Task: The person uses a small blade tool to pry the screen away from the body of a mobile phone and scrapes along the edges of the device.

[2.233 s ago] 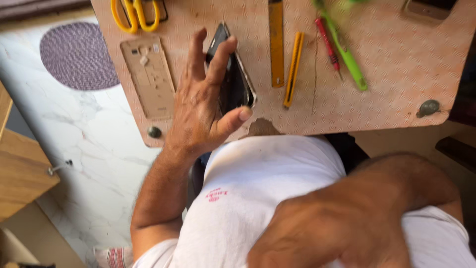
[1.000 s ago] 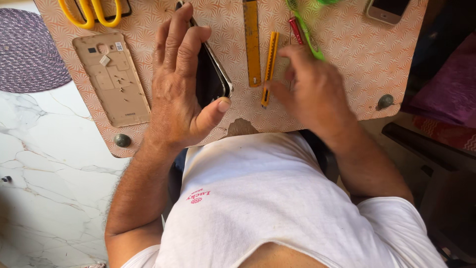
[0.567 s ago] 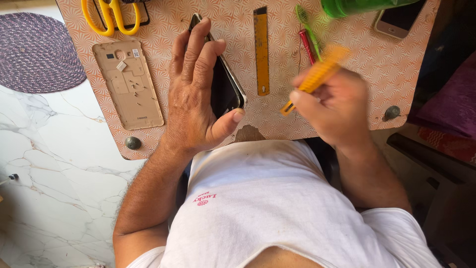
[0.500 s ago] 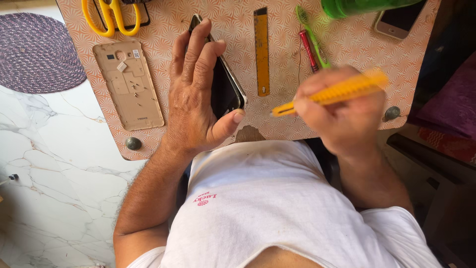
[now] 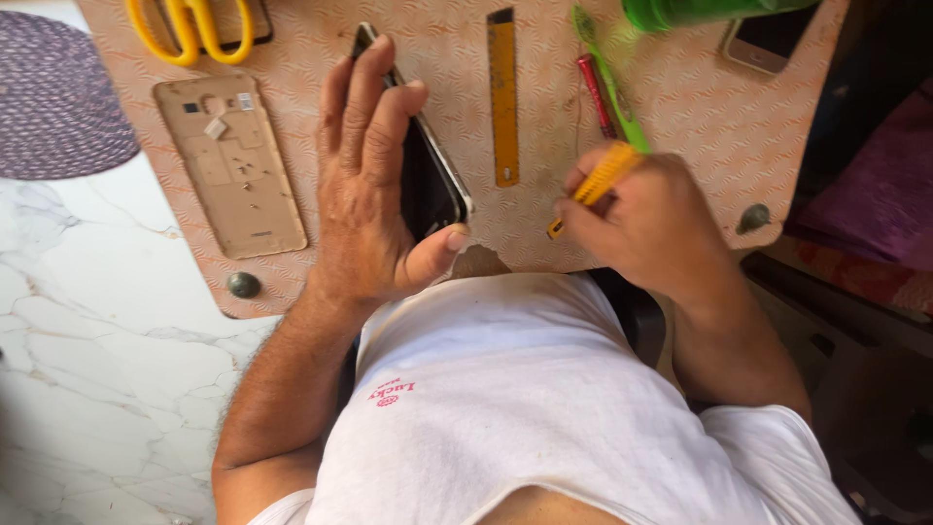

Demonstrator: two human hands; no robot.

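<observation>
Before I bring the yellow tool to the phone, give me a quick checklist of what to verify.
1. Left hand pinning the dark phone flat on the board: ok.
2. Right hand gripping the yellow tool: ok.
3. Tool tip aimed toward the phone: ok.
4. Phone's edge nearest the tool uncovered: ok.
5. Tool tip's shape: cannot tell, too small.

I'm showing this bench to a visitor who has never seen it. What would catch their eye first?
Probably the left hand pressed flat over a dark phone at the board's middle, and the right hand beside it gripping a yellow tool. Next, the gold back cover lying at the left, below yellow scissors.
</observation>
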